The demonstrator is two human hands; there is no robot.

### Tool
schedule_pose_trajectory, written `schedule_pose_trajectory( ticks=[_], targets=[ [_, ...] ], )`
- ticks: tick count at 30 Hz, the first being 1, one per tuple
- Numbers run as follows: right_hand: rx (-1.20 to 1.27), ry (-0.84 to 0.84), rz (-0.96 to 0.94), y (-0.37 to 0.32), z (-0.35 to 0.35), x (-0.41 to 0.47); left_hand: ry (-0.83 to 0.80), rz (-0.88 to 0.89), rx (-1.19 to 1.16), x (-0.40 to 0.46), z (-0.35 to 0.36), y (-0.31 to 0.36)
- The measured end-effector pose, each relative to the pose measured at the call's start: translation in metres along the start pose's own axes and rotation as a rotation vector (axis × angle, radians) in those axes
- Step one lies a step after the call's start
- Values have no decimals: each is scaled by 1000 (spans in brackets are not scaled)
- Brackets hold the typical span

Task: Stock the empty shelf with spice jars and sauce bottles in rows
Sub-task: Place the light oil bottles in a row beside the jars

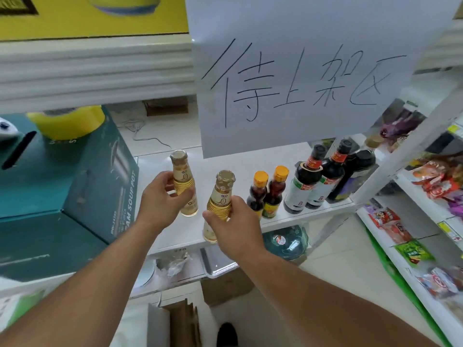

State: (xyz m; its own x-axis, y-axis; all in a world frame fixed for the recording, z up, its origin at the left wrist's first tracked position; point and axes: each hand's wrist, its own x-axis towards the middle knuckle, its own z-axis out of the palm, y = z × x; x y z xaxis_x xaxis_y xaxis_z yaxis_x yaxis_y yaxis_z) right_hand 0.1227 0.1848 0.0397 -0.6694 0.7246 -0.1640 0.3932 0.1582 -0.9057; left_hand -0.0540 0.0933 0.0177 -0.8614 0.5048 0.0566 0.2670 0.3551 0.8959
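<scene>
My left hand (162, 196) grips a clear bottle with a gold label (182, 180) around its middle, above the left part of the white shelf (233, 164). My right hand (234, 226) grips a second, matching clear bottle (220, 196) just to the right, near the shelf's front edge. Whether either bottle's base touches the shelf I cannot tell. To the right stand two small dark sauce bottles with orange caps (266, 194), one behind the other. Further right are tall dark soy sauce bottles (315, 179) in rows.
A large paper sign (300, 78) hangs over the back of the shelf. A teal soup pot box (75, 186) stands at the left. A white rack with snack packets (431, 211) fills the right side. Below the shelf lie a tray, a bagged item and cardboard boxes.
</scene>
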Motion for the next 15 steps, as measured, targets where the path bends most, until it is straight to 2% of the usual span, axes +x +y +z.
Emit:
schedule_pose_trajectory(
  ticks=[7,15],
  targets=[
    [45,72,-2,36,-109,-72,-74,66,5,-104,38,64],
    [16,391,116,102,-272,-136,-423,255,-65,-181,186,172]
  ],
)
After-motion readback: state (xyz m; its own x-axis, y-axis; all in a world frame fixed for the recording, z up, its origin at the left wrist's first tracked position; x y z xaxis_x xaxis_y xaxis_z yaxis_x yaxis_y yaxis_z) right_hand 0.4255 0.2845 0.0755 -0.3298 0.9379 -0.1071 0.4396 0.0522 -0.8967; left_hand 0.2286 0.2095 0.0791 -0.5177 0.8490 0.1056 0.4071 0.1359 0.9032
